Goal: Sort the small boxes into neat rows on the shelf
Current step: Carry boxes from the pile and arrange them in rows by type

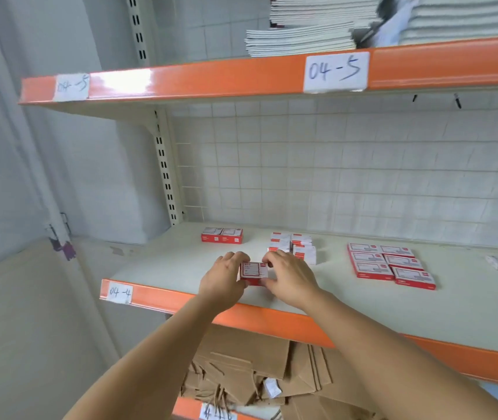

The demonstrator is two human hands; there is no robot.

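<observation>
Red-and-white small box (253,272) sits between both hands near the shelf (181,262) front edge, long axis left-right. Left hand (225,275) and right hand (290,278) each pinch one end with curled fingers. Tidy rows (390,265) lie well right of the right hand; that hand is nearer.

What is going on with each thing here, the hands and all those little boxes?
Left hand: grips the held box's left end.
Right hand: grips its right end.
Held box: flat, near the shelf's front edge.
Left pair of boxes: side by side.
Middle boxes: loose cluster.
Right boxes: neat rows.
</observation>
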